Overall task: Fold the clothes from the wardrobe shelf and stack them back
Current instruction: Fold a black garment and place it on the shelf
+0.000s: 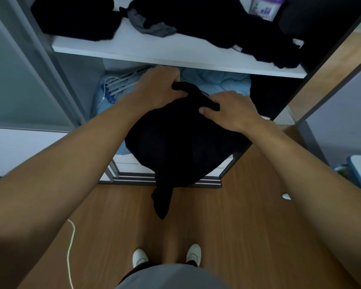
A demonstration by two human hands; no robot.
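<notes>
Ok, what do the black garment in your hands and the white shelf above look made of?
The black garment looks like thin, soft knit fabric, probably: matte, and it hangs limp in loose folds from the left hand and right hand. The white shelf is likely laminated board: flat, smooth, straight-edged, with a faint sheen.

A wood-grain floor (227, 226) runs up to the wardrobe's metal track (133, 178). White shoes (139, 257) stand side by side on it, well back from the track. A pale cord (71, 243) trails over the floor's left side, and a small white scrap (286, 196) lies out to the right. Below the shelf (154, 50), a blue quilt (217, 82) is bunched up, with hangers (121, 84) lying at its left. A purple-and-white packet (266, 7) stands at the shelf's back right. A grey door (19, 80) closes off the left.
</notes>
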